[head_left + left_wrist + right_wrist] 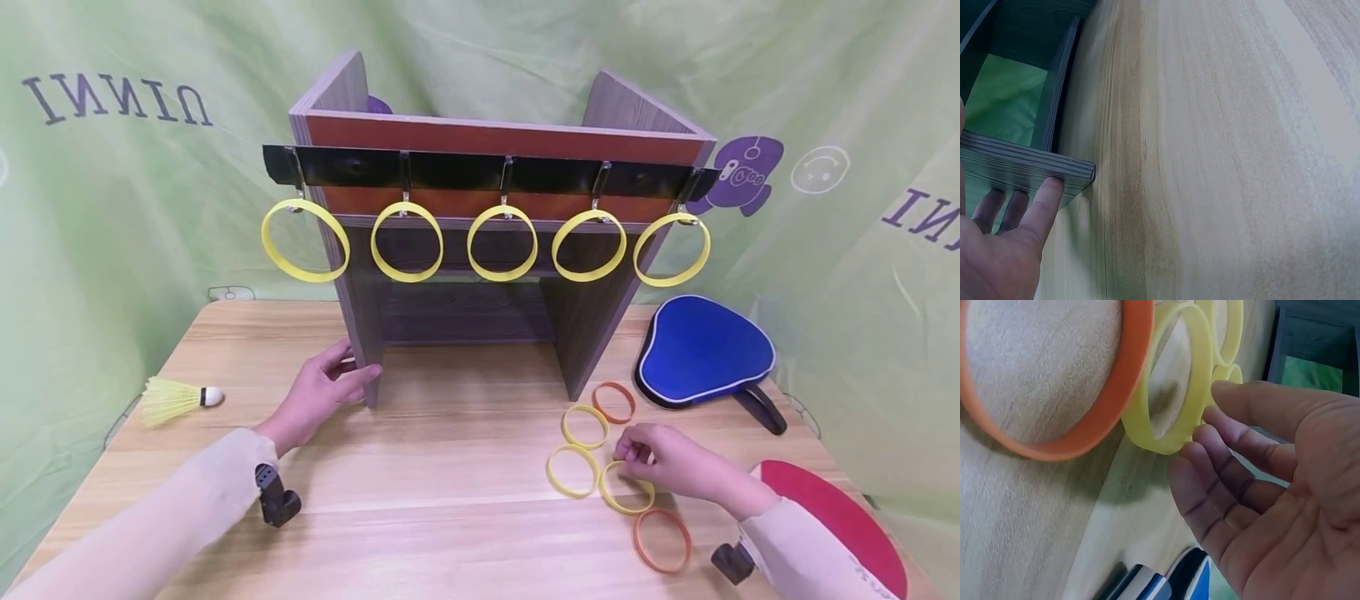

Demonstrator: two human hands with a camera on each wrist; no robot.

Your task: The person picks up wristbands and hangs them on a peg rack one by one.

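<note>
A grey wooden stand (pixel 360 275) stands on the table, a black strip with hooks across its front. Several yellow rings (pixel 502 277) hang in a row from those hooks. My left hand (pixel 322 396) grips the front edge of the stand's left side panel (pixel 1029 159), low near the tabletop, with the thumb over the edge and fingers along the outer face. My right hand (pixel 671 462) hovers over a loose yellow ring (pixel 1141 415), fingers loosely bent and fingertips right at its edge. Two more yellow rings (pixel 551 475) and two orange rings (pixel 637 542) lie around it.
A yellow shuttlecock (pixel 176 400) lies at the table's left. On the right is a blue paddle case (pixel 705 350) with a black strap, and nearer me a red paddle (pixel 832 517), partly under my right sleeve. Green fabric (pixel 150 208) hangs behind the table.
</note>
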